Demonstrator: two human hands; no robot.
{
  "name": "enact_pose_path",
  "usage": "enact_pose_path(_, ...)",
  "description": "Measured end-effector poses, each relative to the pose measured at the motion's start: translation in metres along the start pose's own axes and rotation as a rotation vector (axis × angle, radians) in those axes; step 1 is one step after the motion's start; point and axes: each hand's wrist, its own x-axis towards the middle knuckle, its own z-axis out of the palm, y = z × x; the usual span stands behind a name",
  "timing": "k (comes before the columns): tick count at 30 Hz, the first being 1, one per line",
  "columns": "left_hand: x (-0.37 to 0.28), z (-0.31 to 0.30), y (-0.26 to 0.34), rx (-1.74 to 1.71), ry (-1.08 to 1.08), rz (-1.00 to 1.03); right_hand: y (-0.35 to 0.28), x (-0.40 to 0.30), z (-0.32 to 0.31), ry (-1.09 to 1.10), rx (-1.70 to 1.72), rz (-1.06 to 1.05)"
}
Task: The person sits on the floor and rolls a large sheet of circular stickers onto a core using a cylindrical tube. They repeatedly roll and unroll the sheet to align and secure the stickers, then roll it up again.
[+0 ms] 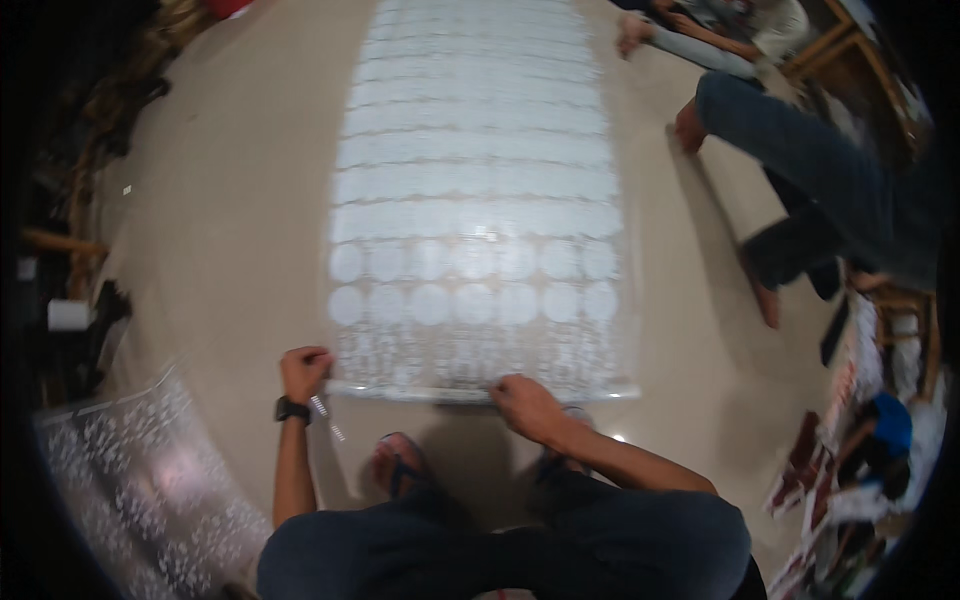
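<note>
A long translucent sheet (472, 180) with whitish bands and rows of pale discs lies flat on the floor, running away from my feet. Its near edge ends in a shiny rolled or folded rim (420, 393). My right hand (525, 405) has its fingers closed on this rim, right of its middle. At the sheet's near left corner is my left hand (304, 371), fingers bent together; whether it pinches the clear margin cannot be told. A dark watch (292, 409) is on my left wrist. Below that hand, a narrow strip with light marks (328, 418) hangs or lies.
A second translucent sheet with white floral patterns (150, 487) lies at the lower left. People sit at the right, one with a dark trouser leg (787, 142) stretched toward the sheet. Wooden frames (855, 60) and piled items (862, 457) line the right side; dark clutter lines the left.
</note>
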Motion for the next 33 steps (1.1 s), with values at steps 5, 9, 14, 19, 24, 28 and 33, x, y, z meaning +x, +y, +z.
enact_pose_path(5, 0.001, 0.004, 0.020, -0.009, -0.005, -0.104, -0.006, 0.001, -0.012, -0.034, -0.200, -0.059)
enact_pose_path(9, 0.000, -0.001, 0.020, -0.014, -0.019, -0.146, -0.010, 0.002, -0.013, -0.009, -0.298, -0.118)
enact_pose_path(14, 0.000, -0.002, 0.022, -0.028, -0.020, -0.175, -0.015, 0.003, -0.018, -0.079, -0.358, -0.108)
enact_pose_path(19, 0.001, -0.002, 0.022, -0.043, -0.018, -0.173, -0.018, 0.000, -0.019, -0.047, -0.398, -0.091)
enact_pose_path(24, -0.004, 0.003, 0.023, 0.089, 0.021, 0.015, -0.020, -0.001, -0.021, -0.020, -0.407, -0.069)
enact_pose_path(28, -0.047, 0.050, 0.116, 0.155, -0.083, 0.657, -0.022, -0.001, -0.028, -0.021, -0.317, -0.010)
enact_pose_path(33, -0.070, 0.102, 0.141, 0.323, -0.374, 0.835, -0.001, -0.001, -0.014, 0.111, -0.118, -0.127)
